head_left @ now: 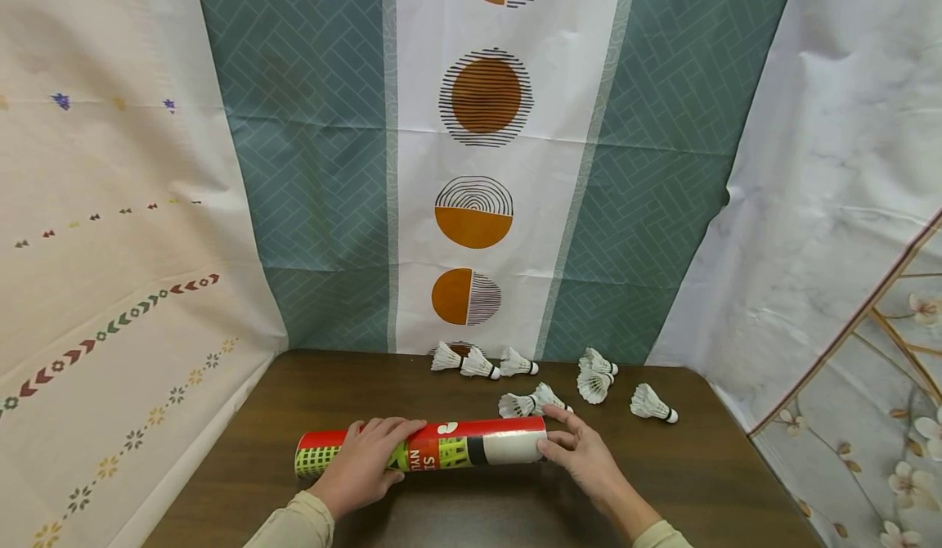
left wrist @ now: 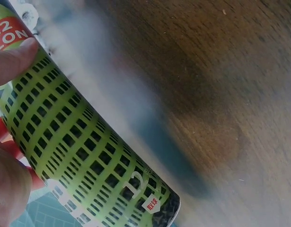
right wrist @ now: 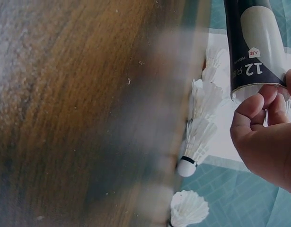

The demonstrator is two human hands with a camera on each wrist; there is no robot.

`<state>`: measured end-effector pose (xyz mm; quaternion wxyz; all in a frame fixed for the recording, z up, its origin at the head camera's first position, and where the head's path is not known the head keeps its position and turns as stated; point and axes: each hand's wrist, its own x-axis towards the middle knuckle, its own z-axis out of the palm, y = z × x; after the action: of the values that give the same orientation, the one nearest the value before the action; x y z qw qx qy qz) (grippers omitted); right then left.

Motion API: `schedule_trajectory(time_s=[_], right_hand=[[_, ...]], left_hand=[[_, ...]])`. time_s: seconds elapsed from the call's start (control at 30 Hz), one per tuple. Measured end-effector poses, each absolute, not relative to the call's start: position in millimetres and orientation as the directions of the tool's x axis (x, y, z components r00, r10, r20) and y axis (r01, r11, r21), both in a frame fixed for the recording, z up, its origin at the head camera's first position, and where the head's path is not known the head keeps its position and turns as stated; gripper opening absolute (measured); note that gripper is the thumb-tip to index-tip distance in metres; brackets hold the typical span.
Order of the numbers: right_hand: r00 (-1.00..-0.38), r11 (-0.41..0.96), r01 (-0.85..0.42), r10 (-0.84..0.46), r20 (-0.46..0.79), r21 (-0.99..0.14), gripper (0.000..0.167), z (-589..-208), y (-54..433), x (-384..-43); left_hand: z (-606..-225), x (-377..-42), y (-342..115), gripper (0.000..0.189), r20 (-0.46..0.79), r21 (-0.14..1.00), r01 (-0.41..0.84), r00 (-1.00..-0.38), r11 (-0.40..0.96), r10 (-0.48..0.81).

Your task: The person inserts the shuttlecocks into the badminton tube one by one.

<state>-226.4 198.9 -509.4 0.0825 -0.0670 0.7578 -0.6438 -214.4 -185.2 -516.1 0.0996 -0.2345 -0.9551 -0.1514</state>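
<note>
A shuttlecock tube (head_left: 508,450) in red, green, black and white lies sideways across the front of the table, held close over the wood. My left hand (head_left: 364,462) grips its left half, thumb on the near side and fingers over the far side. At the right end, the fingers of my right hand (head_left: 585,458) are curled at the rim with the thumb against the edge. In the right wrist view, the fingertips of that hand (right wrist: 266,132) reach to the tube's end (right wrist: 251,78). What lies inside the tube is hidden.
Several white shuttlecocks lie behind the tube: some at the back edge (head_left: 480,364), a pair just beyond the tube (head_left: 517,405), others to the right (head_left: 652,403). The brown wooden table (head_left: 692,482) meets hanging patterned cloths (head_left: 316,204) at its back and sides.
</note>
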Motion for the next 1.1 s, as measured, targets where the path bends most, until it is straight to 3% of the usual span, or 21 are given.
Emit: schedule_trajectory(time_s=[0.83,1.1], right_hand=[[-0.951,0.111,-0.031,-0.309,-0.005,-0.993,0.070,-510.5,200.0,-225.8],[-0.970,0.177,0.015,-0.238,-0.057,-0.984,0.072,-507.6,215.0,-230.0]], left_hand=[[-516.6,-212.4,-182.7,0.084,0.255,0.245,0.487,-0.867,0.838,0.429],[-514.5,-210.6,-182.1,0.082,0.243,0.253,0.487,-0.868,0.836,0.432]])
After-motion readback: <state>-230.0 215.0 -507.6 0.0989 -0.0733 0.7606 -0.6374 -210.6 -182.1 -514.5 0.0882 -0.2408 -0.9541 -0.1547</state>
